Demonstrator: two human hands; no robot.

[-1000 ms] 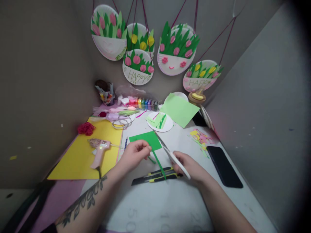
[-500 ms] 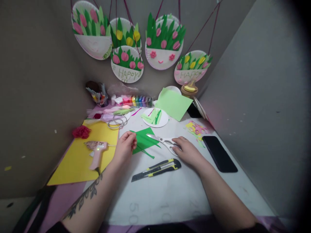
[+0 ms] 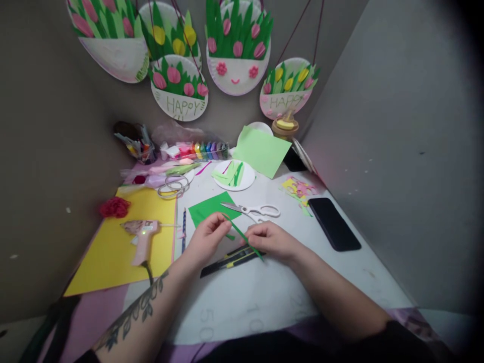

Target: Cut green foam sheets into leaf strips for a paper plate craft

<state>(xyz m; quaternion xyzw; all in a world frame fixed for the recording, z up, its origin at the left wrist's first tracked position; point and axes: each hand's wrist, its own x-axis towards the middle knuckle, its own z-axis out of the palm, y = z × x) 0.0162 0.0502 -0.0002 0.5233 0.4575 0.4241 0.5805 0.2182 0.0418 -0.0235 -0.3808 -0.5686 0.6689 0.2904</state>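
A narrow green paper strip (image 3: 240, 232) runs slantwise between my hands, above the cutter. My left hand (image 3: 212, 233) pinches its upper end. Lower down, the fingers of my right hand (image 3: 269, 239) are closed on the same strip. Behind my hands, a green paper sheet (image 3: 212, 205) lies on the white table cover. White-handled scissors (image 3: 260, 209) rest with their blade tips over the sheet's right part. Under the strip lies a black and yellow utility knife (image 3: 230, 258), partly hidden by my right hand.
A pink glue gun (image 3: 142, 244) lies on yellow paper (image 3: 102, 259) at the left. At the right is a black phone (image 3: 335, 224). Farther back are a plate with green strips (image 3: 247, 177), paper scraps (image 3: 300, 189) and light green paper (image 3: 260, 151). Decorated plates (image 3: 238, 75) hang on the wall.
My right hand has let go of the scissors, moved left and taken hold of the green strip. The scissors now lie on the table. The camera view has shifted.
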